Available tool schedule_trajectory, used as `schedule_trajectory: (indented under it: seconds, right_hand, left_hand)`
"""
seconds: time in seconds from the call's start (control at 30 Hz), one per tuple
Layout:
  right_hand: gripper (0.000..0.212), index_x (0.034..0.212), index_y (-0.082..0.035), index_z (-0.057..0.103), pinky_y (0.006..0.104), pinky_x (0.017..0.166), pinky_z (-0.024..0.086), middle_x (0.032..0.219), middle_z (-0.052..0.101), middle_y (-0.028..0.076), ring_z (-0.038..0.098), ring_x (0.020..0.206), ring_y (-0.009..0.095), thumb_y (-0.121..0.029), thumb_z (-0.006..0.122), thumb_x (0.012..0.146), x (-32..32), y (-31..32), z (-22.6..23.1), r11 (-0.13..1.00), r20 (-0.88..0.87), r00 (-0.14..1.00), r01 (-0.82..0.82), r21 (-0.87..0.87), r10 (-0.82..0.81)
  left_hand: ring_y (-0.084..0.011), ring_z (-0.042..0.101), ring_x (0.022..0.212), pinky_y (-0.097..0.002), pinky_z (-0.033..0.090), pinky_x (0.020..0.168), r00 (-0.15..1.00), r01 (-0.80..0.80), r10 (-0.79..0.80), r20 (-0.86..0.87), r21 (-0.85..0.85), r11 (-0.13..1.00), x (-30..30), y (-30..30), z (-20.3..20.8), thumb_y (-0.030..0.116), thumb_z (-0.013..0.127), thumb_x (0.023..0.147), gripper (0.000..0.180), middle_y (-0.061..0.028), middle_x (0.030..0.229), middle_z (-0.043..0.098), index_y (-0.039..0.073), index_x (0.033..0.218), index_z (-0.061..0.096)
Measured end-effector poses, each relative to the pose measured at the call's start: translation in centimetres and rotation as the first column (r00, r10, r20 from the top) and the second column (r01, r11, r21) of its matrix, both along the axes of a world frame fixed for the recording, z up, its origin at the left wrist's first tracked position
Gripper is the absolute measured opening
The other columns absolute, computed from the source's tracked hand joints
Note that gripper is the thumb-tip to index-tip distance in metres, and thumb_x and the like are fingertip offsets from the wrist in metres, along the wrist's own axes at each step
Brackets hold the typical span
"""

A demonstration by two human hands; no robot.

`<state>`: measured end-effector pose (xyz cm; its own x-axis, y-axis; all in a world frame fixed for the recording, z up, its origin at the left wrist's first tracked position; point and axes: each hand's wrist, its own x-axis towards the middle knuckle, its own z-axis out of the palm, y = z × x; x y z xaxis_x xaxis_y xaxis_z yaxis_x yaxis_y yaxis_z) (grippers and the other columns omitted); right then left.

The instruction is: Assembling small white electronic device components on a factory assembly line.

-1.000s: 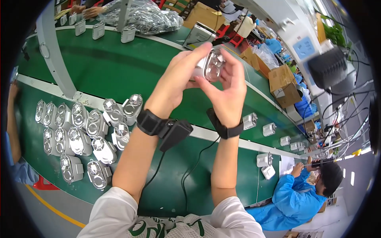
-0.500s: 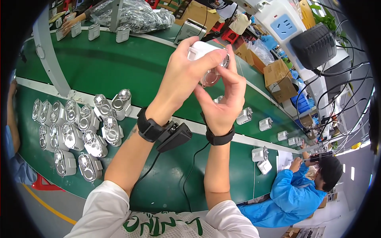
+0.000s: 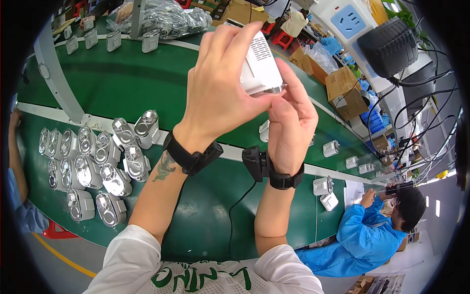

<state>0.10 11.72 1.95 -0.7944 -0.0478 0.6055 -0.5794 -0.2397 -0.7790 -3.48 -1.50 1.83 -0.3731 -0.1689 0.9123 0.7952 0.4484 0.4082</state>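
Note:
A white plastic device (image 3: 258,66) with a slotted vent panel is held up above the green work surface. My left hand (image 3: 218,81) grips it from the left, fingers over its top and thumb along its lower edge. My right hand (image 3: 292,117) pinches its lower right corner, where a bit of clear, shiny part shows. The side of the device turned away is hidden. To the left stand several similar white units (image 3: 88,171) in rows, each with round rings under a clear cover. Black straps with small black boxes circle both my wrists.
A white metal rail (image 3: 230,152) and a post (image 3: 61,73) border the green belt (image 3: 122,73), which carries more white units. A power strip (image 3: 342,24) with a black adapter (image 3: 389,46) hangs close at upper right. A co-worker in blue (image 3: 367,240) sits at right; another person's arm is at left.
The device has turned in my hands: its round rings faced me before, and now the slotted face shows. My left hand has rolled over its top, and my right hand has shifted right.

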Motion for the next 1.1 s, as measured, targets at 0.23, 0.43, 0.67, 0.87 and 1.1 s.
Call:
schedule_trajectory:
  seconds: [0.23,0.43,0.67,0.87,1.1]
  right_hand:
    - [0.052,0.135,0.008,0.048,0.0255,0.090,0.047,0.117,0.062,0.011,0.060,0.097,0.011,0.002,0.061,0.085,0.3,-0.1,0.2,0.999,-0.012,1.000,0.022,-0.025,-0.022]
    - [0.051,0.134,0.009,0.048,0.0285,0.094,0.047,0.119,0.062,0.014,0.060,0.106,0.015,0.004,0.060,0.085,0.7,-0.6,0.5,0.999,-0.027,0.999,0.024,-0.027,-0.024]
    - [0.051,0.134,0.010,0.048,0.0316,0.098,0.046,0.121,0.061,0.016,0.060,0.109,0.018,0.007,0.059,0.085,1.0,-0.9,0.3,0.998,-0.004,0.998,0.056,-0.038,-0.056]
    - [0.050,0.133,0.010,0.048,0.0326,0.098,0.046,0.123,0.060,0.017,0.059,0.110,0.019,0.008,0.058,0.085,1.0,-1.3,0.2,0.995,0.048,0.996,0.083,-0.059,-0.080]
    - [0.049,0.135,0.009,0.047,0.0296,0.092,0.049,0.124,0.059,0.016,0.060,0.107,0.017,0.006,0.053,0.086,0.6,-1.4,0.0,0.991,0.070,0.989,0.133,-0.028,-0.131]
  left_hand:
    - [-0.0304,0.055,0.100,-0.0373,0.048,0.084,1.000,0.008,-0.007,-0.020,0.025,1.000,0.5,0.1,0.5,0.016,0.081,0.051,0.083,-0.0108,0.110,0.056,0.007,0.129,0.055]
    - [-0.0304,0.055,0.099,-0.0376,0.050,0.082,0.998,-0.043,0.044,-0.055,0.022,0.999,0.8,0.3,0.4,0.015,0.080,0.049,0.081,-0.0106,0.110,0.056,0.008,0.126,0.057]
    - [-0.0296,0.056,0.096,-0.0367,0.052,0.076,0.994,-0.052,0.054,-0.095,0.028,0.998,0.6,0.4,0.2,0.014,0.080,0.047,0.081,-0.0097,0.108,0.057,0.008,0.124,0.057]
    - [-0.0294,0.056,0.096,-0.0365,0.051,0.076,0.994,-0.061,0.062,-0.086,0.014,0.998,0.3,0.4,-0.1,0.012,0.078,0.047,0.080,-0.0086,0.108,0.057,0.008,0.124,0.058]
    - [-0.0280,0.054,0.097,-0.0350,0.054,0.063,0.992,-0.092,0.091,-0.089,-0.007,0.996,0.1,0.7,-0.1,0.012,0.076,0.050,0.077,-0.0047,0.105,0.055,0.011,0.124,0.056]
